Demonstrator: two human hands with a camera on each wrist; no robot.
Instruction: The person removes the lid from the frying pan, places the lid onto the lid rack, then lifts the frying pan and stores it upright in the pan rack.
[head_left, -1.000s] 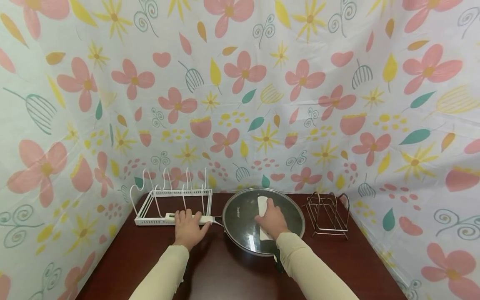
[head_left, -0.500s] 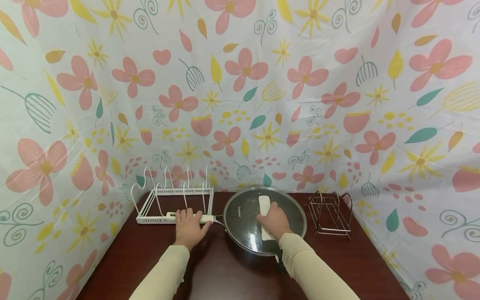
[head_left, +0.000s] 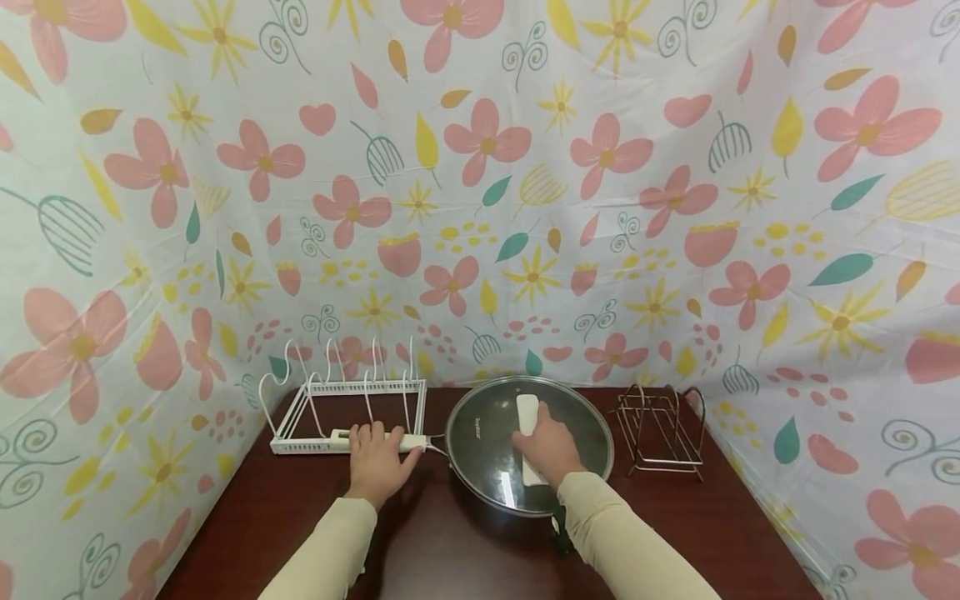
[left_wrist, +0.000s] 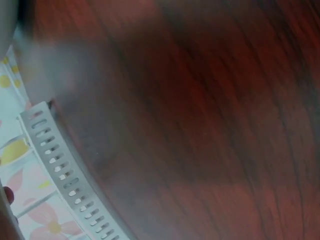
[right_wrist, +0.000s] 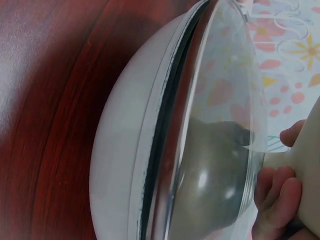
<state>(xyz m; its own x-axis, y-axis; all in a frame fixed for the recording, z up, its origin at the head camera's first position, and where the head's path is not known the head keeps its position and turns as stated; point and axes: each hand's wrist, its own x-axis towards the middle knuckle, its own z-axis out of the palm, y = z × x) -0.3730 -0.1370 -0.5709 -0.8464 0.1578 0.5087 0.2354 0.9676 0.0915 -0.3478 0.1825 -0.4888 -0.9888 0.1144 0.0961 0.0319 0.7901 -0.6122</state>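
Observation:
A frying pan with a white outer wall (right_wrist: pixel 122 125) and a cream handle (head_left: pixel 416 442) sits on the table, its handle toward the left. Over it lies a round glass lid (head_left: pixel 480 454) with a metal rim and a long white grip (head_left: pixel 528 406). My left hand (head_left: pixel 375 467) holds the pan handle, fingers laid across it and thumb at its near side. My right hand (head_left: pixel 553 450) grips the lid by its white grip; in the right wrist view, fingers (right_wrist: pixel 274 197) curl beneath that grip. The left wrist view mostly shows the table.
Behind the left hand stands a white wire rack (head_left: pixel 311 447) with tall loops; the pan handle overlaps its front bar. A smaller metal rack (head_left: pixel 663 460) is at the right. Flower-printed cloth (head_left: pixel 480 225) hangs around the dark red wooden table (head_left: pixel 442 558).
Both hands keep their holds on the pan handle and lid grip. The head view shifts only slightly.

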